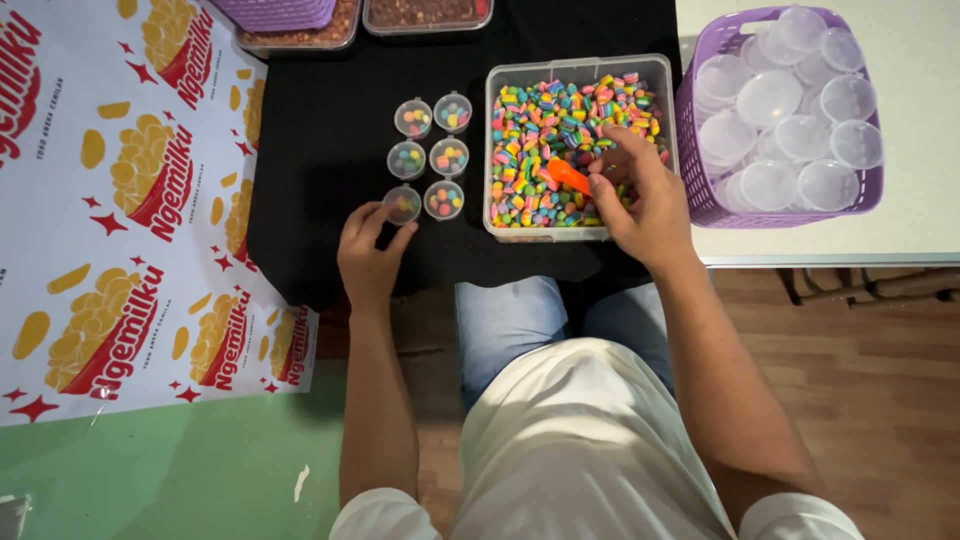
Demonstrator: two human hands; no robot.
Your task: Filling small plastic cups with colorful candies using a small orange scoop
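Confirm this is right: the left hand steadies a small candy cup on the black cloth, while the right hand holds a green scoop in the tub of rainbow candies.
Not quite: the scoop is orange, not green, as the head view shows. The rest holds: the left hand steadies a small candy cup on the black cloth, and the right hand holds the scoop in the tub of rainbow candies.

Rainbow-striped candies [560,120] around an orange scoop [567,176]; right of them, a purple basket [695,190]; left, black cloth [320,160].
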